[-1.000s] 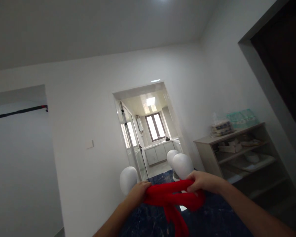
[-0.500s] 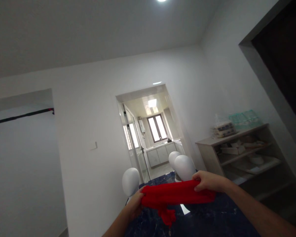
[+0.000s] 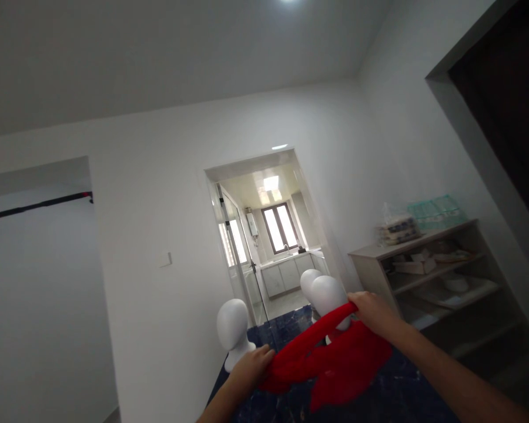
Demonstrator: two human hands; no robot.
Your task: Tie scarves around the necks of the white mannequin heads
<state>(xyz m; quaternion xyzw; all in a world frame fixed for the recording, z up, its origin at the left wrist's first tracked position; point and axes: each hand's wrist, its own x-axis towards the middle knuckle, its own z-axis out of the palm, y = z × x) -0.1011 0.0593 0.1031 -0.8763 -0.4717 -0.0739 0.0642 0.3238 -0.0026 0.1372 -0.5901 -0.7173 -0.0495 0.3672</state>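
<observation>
Both hands pinch the red cloth (image 3: pixel 335 358): left hand (image 3: pixel 250 369) low, right hand (image 3: pixel 372 311) raised beside the mannequin head (image 3: pixel 328 295), stretching its edge taut.

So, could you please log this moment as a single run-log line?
left hand: grips red cloth | right hand: lifts its other end | surface: dark marble table | nearby: white mannequin heads

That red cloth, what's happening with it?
A person holds a red cloth stretched between both hands, the left hand low, the right hand raised near a white mannequin head. The cloth hangs over a dark marbled table. Another mannequin head stands on the left.
</observation>
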